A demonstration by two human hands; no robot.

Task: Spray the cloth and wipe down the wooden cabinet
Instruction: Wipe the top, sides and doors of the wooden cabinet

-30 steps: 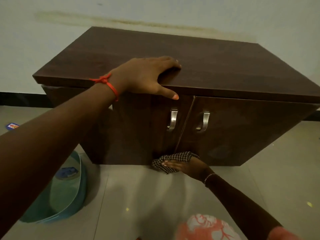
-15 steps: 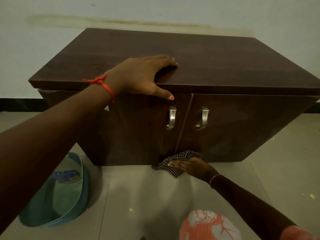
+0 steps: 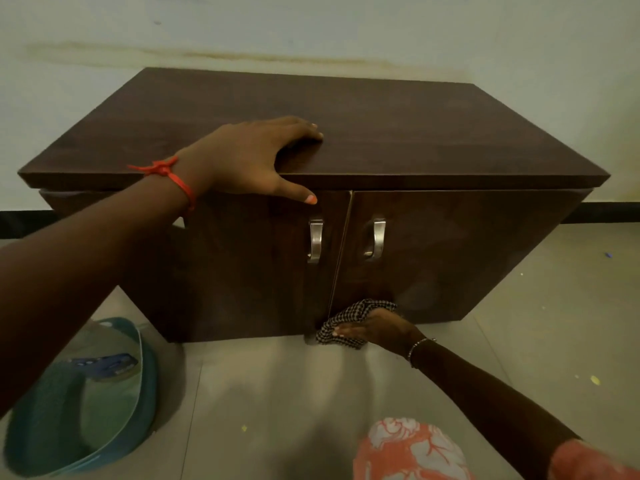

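A low dark wooden cabinet (image 3: 433,133) with two doors and metal handles stands against the wall. My left hand (image 3: 249,157) lies flat on the front edge of its top, fingers spread, thumb hanging over the left door. My right hand (image 3: 374,329) presses a black-and-white checked cloth (image 3: 349,315) against the bottom of the right door, close to the gap between the doors and just above the floor. No spray bottle can be made out for certain.
A teal basket (image 3: 145,382) lies on the tiled floor at the lower left, with a blue object (image 3: 104,363) inside it. A knee in orange flowered fabric (image 3: 408,448) shows at the bottom. Bare tiles stretch to the right of the cabinet.
My right hand with the cloth has slid slightly right along the foot of the doors. The left hand stays on the cabinet top. The view has shifted a little.
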